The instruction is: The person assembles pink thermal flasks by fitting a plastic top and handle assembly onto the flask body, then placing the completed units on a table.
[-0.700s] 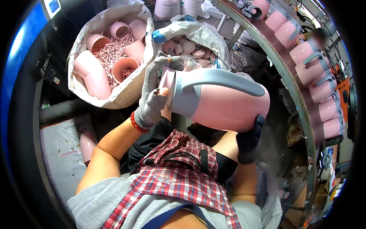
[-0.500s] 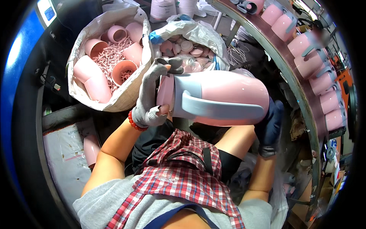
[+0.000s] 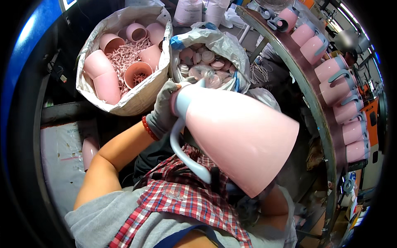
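My left hand [image 3: 162, 108], in a grey glove, is closed on the grey collar and lid end of a pink jug [image 3: 242, 134]. The jug lies tilted in front of me, its wide base toward the lower right. Its grey-blue handle [image 3: 186, 155] points down toward my checked apron [image 3: 186, 198]. My right forearm [image 3: 275, 206] reaches in under the jug's base; the right hand is hidden behind the jug, so its fingers do not show.
A white sack [image 3: 136, 99] of pink shells and scraps stands at the far left. Beside it, an open bag [image 3: 231, 45] holds pink lids. Several pink jugs [image 3: 337, 89] line a curved bench [image 3: 308, 66] on the right. A pink shell [image 3: 89, 151] lies at the left.
The jug has turned: its base swung down toward me and its handle now points down-left. My right hand has left the base's side and gone beneath, out of sight. The left hand still grips the top.
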Demonstrator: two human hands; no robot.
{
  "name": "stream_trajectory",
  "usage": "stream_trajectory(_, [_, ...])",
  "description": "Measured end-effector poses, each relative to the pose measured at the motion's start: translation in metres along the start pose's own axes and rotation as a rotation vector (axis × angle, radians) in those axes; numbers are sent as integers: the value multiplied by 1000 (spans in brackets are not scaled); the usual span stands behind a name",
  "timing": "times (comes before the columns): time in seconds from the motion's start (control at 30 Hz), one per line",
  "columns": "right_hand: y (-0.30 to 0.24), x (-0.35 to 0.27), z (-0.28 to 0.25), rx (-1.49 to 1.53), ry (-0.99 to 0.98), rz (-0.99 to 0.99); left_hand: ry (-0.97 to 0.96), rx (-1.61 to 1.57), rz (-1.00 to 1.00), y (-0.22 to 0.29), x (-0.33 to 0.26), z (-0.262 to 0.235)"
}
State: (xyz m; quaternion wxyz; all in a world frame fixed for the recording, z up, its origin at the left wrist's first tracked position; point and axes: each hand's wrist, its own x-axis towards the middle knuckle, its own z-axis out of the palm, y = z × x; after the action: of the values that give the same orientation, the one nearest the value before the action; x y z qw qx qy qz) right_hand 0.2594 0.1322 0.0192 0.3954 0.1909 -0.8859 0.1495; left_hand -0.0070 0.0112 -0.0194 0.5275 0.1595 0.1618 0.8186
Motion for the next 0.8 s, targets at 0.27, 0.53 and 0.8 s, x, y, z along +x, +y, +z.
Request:
stream_trajectory(0.27, [-7,37,-45,55,-517,-389,258,138,-599,16,-13,-28])
stream_trajectory(0.53, [38,4,-45,-184,-534,-94,-132,285,-28,45,-11,3])
stream_trajectory(0.8, [64,-16,13,713,636,1046,55,842,658,28,-18,66])
